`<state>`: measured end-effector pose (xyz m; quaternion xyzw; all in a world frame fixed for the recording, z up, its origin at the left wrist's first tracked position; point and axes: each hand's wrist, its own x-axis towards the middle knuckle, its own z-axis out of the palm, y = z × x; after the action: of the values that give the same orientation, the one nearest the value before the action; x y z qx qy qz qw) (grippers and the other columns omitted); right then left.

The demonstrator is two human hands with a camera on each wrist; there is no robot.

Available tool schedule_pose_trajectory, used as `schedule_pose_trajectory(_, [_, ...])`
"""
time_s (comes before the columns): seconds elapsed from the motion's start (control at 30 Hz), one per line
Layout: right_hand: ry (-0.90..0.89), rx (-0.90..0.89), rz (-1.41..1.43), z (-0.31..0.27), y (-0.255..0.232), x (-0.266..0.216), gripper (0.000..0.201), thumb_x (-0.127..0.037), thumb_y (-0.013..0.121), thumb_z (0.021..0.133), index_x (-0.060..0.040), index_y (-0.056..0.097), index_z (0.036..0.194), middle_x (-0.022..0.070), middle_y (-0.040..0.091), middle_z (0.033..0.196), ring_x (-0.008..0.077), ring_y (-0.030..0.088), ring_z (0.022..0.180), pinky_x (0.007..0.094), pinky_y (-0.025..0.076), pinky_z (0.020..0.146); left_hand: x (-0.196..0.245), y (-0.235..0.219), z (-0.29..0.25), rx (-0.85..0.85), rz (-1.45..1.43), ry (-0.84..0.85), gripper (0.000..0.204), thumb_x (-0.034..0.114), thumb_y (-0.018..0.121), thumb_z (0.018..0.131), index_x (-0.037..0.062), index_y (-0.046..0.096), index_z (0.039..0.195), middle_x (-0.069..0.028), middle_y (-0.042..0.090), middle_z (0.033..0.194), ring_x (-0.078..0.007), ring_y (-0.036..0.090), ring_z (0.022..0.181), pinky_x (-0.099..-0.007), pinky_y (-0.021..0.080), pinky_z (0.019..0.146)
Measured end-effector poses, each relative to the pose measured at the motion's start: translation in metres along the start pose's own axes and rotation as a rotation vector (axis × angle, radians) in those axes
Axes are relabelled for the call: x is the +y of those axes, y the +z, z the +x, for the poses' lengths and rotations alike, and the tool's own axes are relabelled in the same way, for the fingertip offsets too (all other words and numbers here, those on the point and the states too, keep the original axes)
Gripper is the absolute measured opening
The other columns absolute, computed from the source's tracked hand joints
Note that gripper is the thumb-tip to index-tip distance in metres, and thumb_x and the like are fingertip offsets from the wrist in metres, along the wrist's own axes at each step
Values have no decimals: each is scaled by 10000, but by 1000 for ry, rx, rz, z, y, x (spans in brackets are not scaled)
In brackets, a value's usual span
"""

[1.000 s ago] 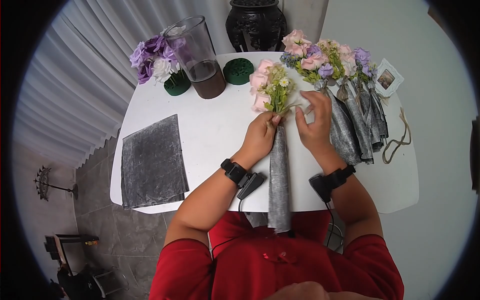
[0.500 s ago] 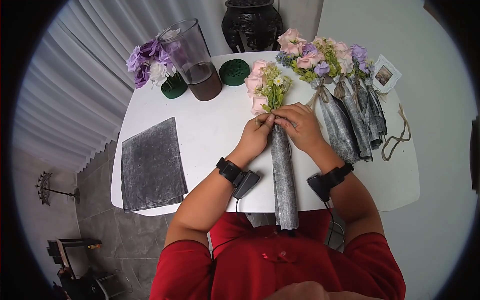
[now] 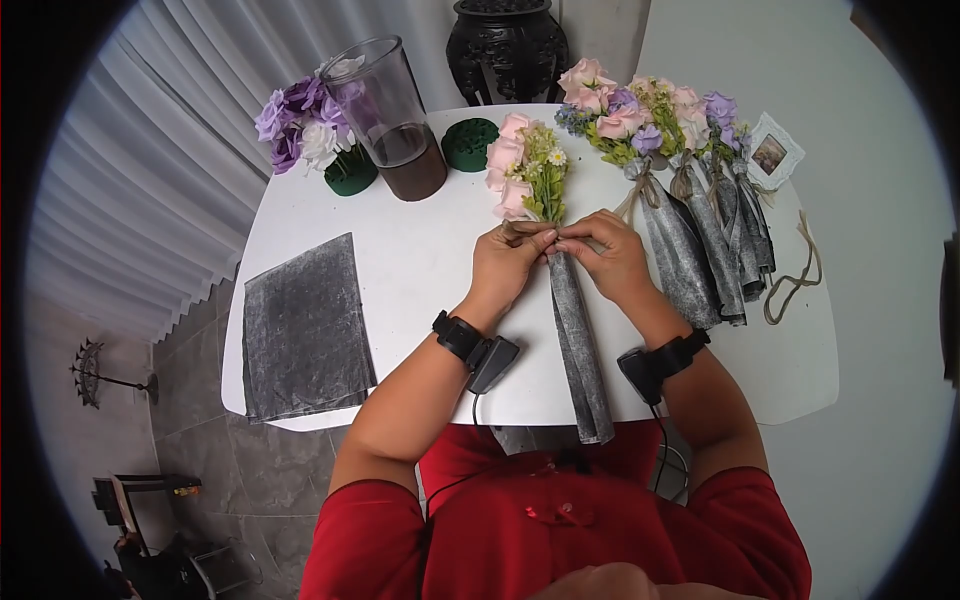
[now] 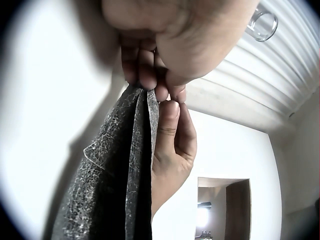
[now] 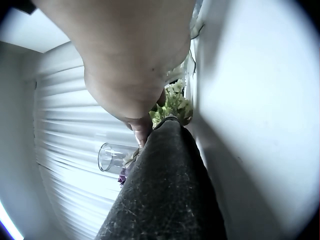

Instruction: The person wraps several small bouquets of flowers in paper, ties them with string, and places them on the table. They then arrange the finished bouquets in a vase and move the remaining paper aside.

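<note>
A small bouquet of pink roses, white daisies and greenery (image 3: 525,170) lies between both hands, its stems wrapped in dark grey crinkled paper (image 3: 578,345). My left hand (image 3: 503,265) grips the bouquet's neck, thumb toward the right hand. On the other side my right hand (image 3: 610,262) pinches twine at that neck, its fingertips meeting the left thumb. A brown strand of twine (image 3: 512,229) shows across the left fingers; the rest of it is hidden. The left wrist view shows folds of the wrap (image 4: 107,165) under the fingers.
Several wrapped bouquets (image 3: 675,240) lie at the right, with loose twine (image 3: 795,280) and a white photo frame (image 3: 775,152) beside them. Grey paper sheets (image 3: 308,330) lie at the left. Behind stand a glass vase (image 3: 412,178), green foam (image 3: 467,145) and purple-and-white flowers (image 3: 305,120).
My right hand has come in from beside the flowers to the bouquet's neck, against the left hand. The wrap's lower end has swung right, and the flower heads have shifted slightly left.
</note>
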<state>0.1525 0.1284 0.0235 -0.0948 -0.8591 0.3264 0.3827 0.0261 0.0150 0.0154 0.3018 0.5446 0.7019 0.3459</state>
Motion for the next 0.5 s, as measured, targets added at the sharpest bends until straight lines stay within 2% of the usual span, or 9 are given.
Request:
schedule_pose_trajectory(0.03, [-1, 1, 0, -1, 3, 4, 151, -95, 714, 756, -46, 660, 887, 54, 645, 819, 193, 607, 800, 304, 487, 732, 0, 0, 0, -1, 1, 1, 176, 94, 659, 863, -40, 650, 976, -50, 656, 821, -81, 578, 698, -210, 466, 647])
schedule_pose_trajectory(0.1, [410, -96, 554, -4, 6, 9, 161, -105, 705, 807, -11, 643, 922, 47, 656, 840, 127, 609, 810, 252, 487, 753, -1, -2, -1, -3, -42, -2, 139, 19, 671, 831, -36, 629, 951, -81, 661, 867, -118, 611, 763, -232, 503, 690])
schedule_pose_trajectory(0.23, [500, -221, 529, -1, -2, 17, 164, -109, 688, 838, 7, 631, 938, 40, 655, 879, 86, 596, 842, 220, 479, 779, -3, -4, 0, -33, 0, 31, 116, -9, 678, 814, -31, 619, 911, -90, 661, 880, -130, 620, 776, -244, 515, 715])
schedule_pose_trajectory(0.33, [546, -277, 646, -1, -7, 20, 168, -111, 693, 830, 4, 631, 937, 28, 648, 870, 83, 589, 822, 220, 476, 759, -6, -7, 1, -41, 122, 49, 103, -29, 669, 812, -29, 614, 898, -94, 663, 878, -135, 626, 782, -253, 521, 738])
schedule_pose_trajectory(0.4, [571, -348, 669, -1, -9, 24, 148, -98, 675, 843, -34, 604, 956, 13, 612, 870, 70, 568, 793, 200, 463, 720, -6, -8, 2, -80, 84, 28, 119, -44, 680, 795, -32, 614, 893, -91, 663, 873, -135, 629, 788, -256, 520, 752])
schedule_pose_trajectory(0.5, [478, -290, 748, -3, -5, 26, 187, -103, 667, 842, -17, 583, 984, 1, 602, 855, 70, 556, 775, 207, 459, 720, -3, -10, 2, -118, 201, -3, 91, -43, 687, 791, -25, 632, 862, -73, 666, 872, -122, 623, 783, -247, 515, 758])
